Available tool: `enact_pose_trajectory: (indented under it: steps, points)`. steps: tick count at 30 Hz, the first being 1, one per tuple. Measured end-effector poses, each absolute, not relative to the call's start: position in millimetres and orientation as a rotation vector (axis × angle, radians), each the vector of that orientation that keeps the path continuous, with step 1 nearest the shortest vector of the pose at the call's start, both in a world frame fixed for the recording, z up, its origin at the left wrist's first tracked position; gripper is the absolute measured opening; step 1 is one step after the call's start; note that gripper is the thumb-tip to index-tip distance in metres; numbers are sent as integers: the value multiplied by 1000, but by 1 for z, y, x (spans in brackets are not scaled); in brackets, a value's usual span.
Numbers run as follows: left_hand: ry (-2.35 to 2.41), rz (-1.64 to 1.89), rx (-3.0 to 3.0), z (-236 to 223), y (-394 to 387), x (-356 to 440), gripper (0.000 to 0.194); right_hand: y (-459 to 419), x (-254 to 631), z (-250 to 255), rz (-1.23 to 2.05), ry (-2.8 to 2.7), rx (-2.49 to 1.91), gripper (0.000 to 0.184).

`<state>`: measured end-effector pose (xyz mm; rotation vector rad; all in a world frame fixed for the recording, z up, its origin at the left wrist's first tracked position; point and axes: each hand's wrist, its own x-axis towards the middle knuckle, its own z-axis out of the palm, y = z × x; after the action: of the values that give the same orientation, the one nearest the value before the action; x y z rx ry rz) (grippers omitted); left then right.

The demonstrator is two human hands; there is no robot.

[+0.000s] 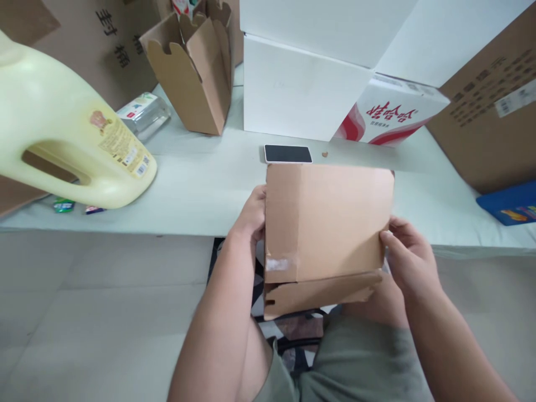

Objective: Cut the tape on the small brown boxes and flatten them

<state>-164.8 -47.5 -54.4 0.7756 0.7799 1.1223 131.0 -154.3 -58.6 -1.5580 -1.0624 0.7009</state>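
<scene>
A brown cardboard box (341, 218), folded nearly flat, is held up above my lap at the table's front edge. A torn flap hangs along its lower side, and a whitish patch marks its lower left corner. My left hand (254, 212) grips the left edge, its fingertips hidden behind the cardboard. On the right edge, my right hand (408, 251) is closed with the thumb on the near face and the fingers behind. Just beyond the cardboard a phone (288, 154) lies on the table, with a small brown bit (325, 154) beside it.
A large yellow jug (84, 128) stands at the left, near a clear bottle (146, 117) and an open carton (192, 78). White boxes (293, 89) and a red-and-white box (389, 111) line the back. At the right are a big carton (486, 106) and a blue package (511, 204).
</scene>
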Motion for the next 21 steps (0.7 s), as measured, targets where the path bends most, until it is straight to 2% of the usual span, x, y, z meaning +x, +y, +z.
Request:
enact_pose_trajectory:
  steps: [2,5,8,10,15,21]
  points:
    - [813,1215,660,-57,-43,-164,27,-156,135,-58,757,-1045,-1600,40]
    - [809,1221,538,-57,-37,-164,33,-161,134,-56,1009,-1029,-1620,48]
    - [718,1187,491,-53,-34,-165,52,-164,126,-55,1083,-1040,-1617,44]
    - [658,1168,520,-50,-36,-164,57,-163,119,-56,1027,-1013,-1610,41]
    - [725,1008,702,-49,-42,-158,40,-163,124,-54,982,-877,-1585,41]
    - [874,1325,546,-58,-33,-156,33,-173,135,-54,1135,-879,-1316,43]
